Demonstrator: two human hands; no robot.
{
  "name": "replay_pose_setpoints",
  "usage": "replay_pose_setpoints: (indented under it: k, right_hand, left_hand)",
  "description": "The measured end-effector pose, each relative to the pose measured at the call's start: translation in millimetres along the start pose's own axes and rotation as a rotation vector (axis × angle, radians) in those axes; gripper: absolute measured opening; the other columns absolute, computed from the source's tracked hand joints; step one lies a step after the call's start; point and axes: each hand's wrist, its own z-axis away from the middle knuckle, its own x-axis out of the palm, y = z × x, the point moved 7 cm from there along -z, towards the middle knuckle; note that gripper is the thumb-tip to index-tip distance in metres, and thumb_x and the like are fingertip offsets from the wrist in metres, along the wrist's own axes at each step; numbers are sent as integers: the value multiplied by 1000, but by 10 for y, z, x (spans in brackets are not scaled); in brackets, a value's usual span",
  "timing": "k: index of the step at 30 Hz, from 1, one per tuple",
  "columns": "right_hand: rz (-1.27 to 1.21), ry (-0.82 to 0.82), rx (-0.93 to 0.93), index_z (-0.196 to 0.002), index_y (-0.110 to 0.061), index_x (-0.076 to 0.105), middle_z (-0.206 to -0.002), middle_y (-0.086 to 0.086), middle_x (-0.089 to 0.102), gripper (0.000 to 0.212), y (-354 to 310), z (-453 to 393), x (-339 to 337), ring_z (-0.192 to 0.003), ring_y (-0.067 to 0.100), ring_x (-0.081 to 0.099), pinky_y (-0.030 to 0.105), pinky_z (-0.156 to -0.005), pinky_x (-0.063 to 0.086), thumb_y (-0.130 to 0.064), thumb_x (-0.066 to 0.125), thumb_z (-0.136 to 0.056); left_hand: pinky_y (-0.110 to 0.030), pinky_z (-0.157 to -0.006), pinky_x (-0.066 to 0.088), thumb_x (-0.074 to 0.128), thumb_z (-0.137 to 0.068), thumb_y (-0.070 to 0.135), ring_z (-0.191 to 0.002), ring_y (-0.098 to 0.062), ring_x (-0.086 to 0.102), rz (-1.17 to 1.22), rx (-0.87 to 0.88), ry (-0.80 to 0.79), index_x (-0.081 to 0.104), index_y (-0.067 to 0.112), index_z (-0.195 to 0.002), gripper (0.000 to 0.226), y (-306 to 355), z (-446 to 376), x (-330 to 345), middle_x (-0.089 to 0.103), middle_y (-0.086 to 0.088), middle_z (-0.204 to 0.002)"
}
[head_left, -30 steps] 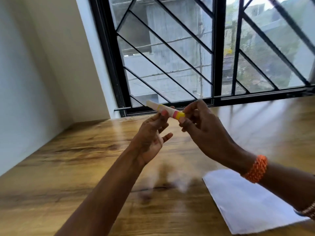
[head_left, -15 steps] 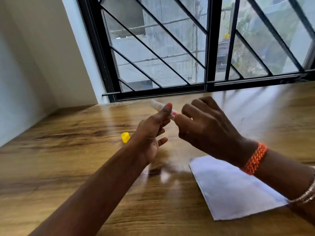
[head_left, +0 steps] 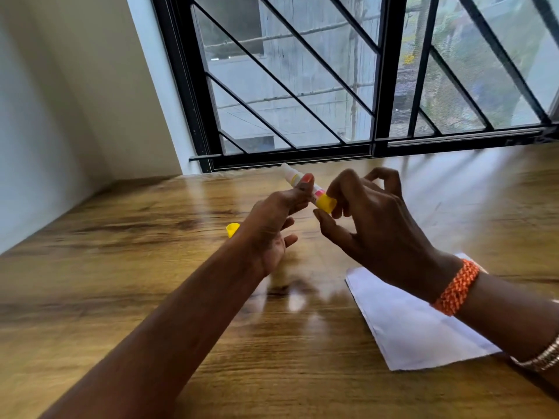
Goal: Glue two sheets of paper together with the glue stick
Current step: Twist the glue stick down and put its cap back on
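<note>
Both hands pinch the white glue stick (head_left: 305, 187) mid-frame: left hand (head_left: 272, 225) on its barrel, right hand (head_left: 363, 219) on its yellow base; overtwisting could snap the glue.

The left hand (head_left: 273, 225) hid part of the yellow cap (head_left: 232, 229) on the bench (head_left: 121, 282). The right hand (head_left: 372, 225) and its forearm covered the far corner of the paper (head_left: 408, 328). Fingers masked the middle of the glue stick (head_left: 305, 187); its label was too blurred to read.
</note>
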Motion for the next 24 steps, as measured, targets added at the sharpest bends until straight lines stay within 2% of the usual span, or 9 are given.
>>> replay_pose_setpoints:
  k: [2, 4, 5, 7, 10, 13, 17, 21, 24]
  right_hand:
    - [211, 16, -153, -93, -13, 49, -69, 3, 58, 10, -102, 11, 5, -64, 23, 56, 37, -83, 28, -11, 57, -88]
    - [435, 11, -330, -92, -17, 49, -79, 8, 60, 17, -199, 46, 47, -72, 27, 56, 39, -84, 28, 0, 44, -90]
    - [479, -1, -371, -91, -17, 50, -85, 9, 61, 23, -234, 51, 59, -76, 28, 56, 40, -85, 28, 3, 39, -89]
    - [481, -9, -355, -92, -17, 52, -90, 10, 63, 22, -260, 41, 74, -79, 28, 58, 40, -86, 28, 3, 46, -85]
    - [300, -61, -146, -102, -13, 58, -84, 3, 63, 19, -112, 21, 82, -77, 24, 60, 40, -87, 27, -14, 58, -84]
    - [-134, -64, 166, -105, -14, 51, -73, -11, 58, 26, 156, 32, 82, -69, 12, 59, 36, -85, 32, -27, 63, -86]
    - [-506, -77, 411, -105, -16, 41, -69, -8, 60, 28, 302, 98, 249, -65, -1, 57, 9, -65, 42, -18, 63, -87]
    - [-647, -17, 480, -93, -21, 41, -78, 3, 68, 22, 291, 106, 233, -67, 9, 63, 15, -57, 49, -21, 63, -88]
    - [-566, 17, 362, -88, -15, 42, -72, 0, 64, 20, 188, 71, 104, -57, 2, 58, 10, -46, 39, -16, 62, -90]
  left_hand:
    - [-37, -88, 34, 60, -78, 49, -122, -21, 42, -24, 2, 16, 60, 15, -118, 53, -8, 3, -16, 60, 2, -113]
    - [-37, -83, 36, 62, -76, 51, -116, -17, 47, -66, 4, 38, 68, 20, -100, 40, -19, 6, -44, 64, 5, -107]
    - [-36, -81, 37, 63, -75, 51, -114, -15, 49, -78, 6, 46, 69, 21, -94, 36, -23, 4, -55, 66, 6, -105]
    - [-34, -77, 39, 65, -74, 50, -114, -16, 50, -65, 4, 55, 69, 19, -100, 41, -30, -6, -70, 67, 6, -105]
    - [-32, -76, 39, 61, -80, 42, -114, -19, 44, 29, -18, 25, 62, 14, -112, 43, -33, -4, -38, 62, 6, -99]
    - [-30, -74, 40, 56, -86, 29, -114, -19, 44, 109, -9, 7, 59, 11, -115, 34, 1, 8, -8, 58, 0, -115]
    - [-31, -77, 41, 53, -89, 32, -107, -15, 48, 71, 63, 8, 59, 13, -122, 38, 60, 22, 2, 54, -1, -130]
    - [-31, -73, 42, 58, -83, 41, -108, -15, 49, 40, 71, 16, 61, 14, -118, 44, 49, 42, -14, 57, 1, -125]
    - [-33, -76, 45, 62, -78, 47, -109, -16, 50, 9, 91, 30, 63, 19, -100, 35, 59, 44, -39, 62, 6, -111]
